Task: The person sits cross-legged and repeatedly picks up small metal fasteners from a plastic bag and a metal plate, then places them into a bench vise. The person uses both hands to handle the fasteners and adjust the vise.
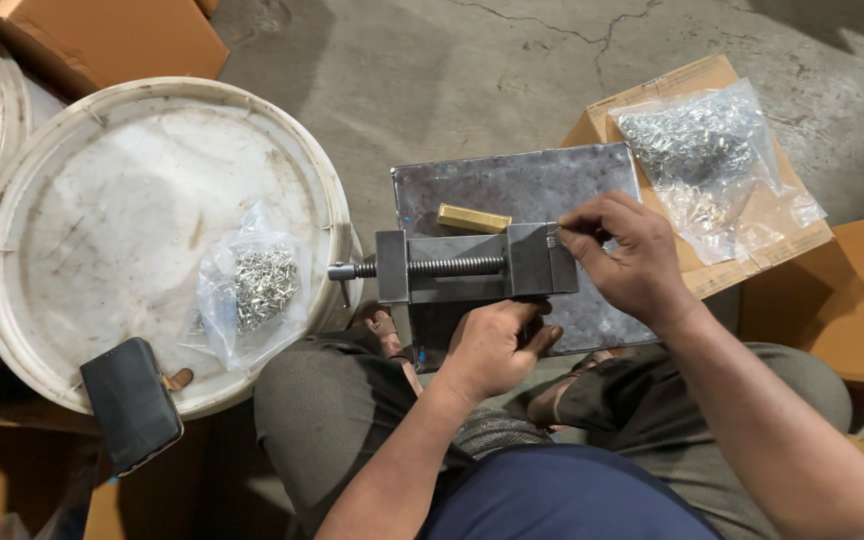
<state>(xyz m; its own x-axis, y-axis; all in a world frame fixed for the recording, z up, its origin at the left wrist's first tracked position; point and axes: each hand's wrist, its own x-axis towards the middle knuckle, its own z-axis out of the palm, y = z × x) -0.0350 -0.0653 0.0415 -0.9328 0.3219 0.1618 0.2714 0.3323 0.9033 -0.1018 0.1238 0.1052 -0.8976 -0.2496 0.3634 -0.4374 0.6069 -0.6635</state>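
Vise (472, 266) lies on the steel plate (522, 185) before my knees. My right hand (632, 262) pinches a small metal pin (553, 236) at its jaw end; my left hand (497, 345) curls closed against its near side.

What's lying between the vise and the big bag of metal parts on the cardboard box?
Head view: the right hand at the vise end, then bare steel plate, before the bag.

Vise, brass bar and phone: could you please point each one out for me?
vise (452, 266): head view, on its screw.
brass bar (473, 218): head view, mid-top face.
phone (130, 403): head view, middle of its dark back.
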